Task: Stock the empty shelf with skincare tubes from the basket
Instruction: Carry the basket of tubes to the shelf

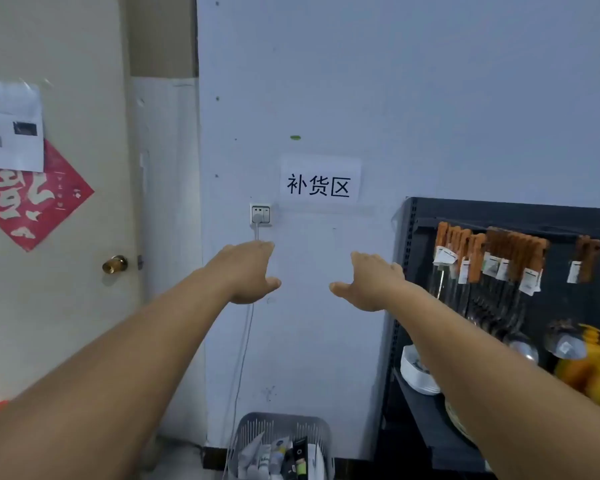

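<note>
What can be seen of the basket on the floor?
The basket is pale grey, apparently plastic, with slotted walls and rounded corners. It stands upright on the floor against the white wall, below the paper sign, left of the dark shelving unit; the frame's lower edge cuts it off. Skincare tubes fill it, mixed and leaning. Neither hand touches it.

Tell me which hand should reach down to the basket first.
Neither clearly. The basket sits low between both arms; the left hand and right hand are both raised, open and empty. Probably left, marginally, since the rack crowds the right arm.
</note>
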{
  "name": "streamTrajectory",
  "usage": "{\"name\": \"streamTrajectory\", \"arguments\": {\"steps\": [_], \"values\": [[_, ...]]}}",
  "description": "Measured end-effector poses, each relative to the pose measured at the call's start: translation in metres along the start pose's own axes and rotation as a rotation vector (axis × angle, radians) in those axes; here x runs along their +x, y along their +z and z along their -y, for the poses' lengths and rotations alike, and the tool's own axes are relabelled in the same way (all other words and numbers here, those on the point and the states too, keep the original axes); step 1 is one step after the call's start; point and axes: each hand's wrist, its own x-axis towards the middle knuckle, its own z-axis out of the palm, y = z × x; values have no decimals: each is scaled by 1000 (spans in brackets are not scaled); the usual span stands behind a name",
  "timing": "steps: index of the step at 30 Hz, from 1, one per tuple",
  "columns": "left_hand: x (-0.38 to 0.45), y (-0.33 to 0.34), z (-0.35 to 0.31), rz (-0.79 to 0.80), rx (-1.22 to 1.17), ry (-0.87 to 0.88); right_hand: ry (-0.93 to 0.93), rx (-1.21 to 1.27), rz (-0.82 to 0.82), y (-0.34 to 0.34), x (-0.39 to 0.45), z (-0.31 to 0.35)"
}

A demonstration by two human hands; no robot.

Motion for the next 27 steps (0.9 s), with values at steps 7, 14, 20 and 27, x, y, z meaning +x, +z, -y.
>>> {"name": "streamTrajectory", "arguments": {"steps": [7,14,20,27], "values": [[54,53,20,70,7,-26,0,5,80,49,58,-11],[134,108,30,93,7,-23,-24,-2,88,99,143,-35],[185,165,41,129,-18,-53,-55,12,133,152,207,-47],[221,244,69,215,-43,-82,-43,15,210,229,256,-55]]}}
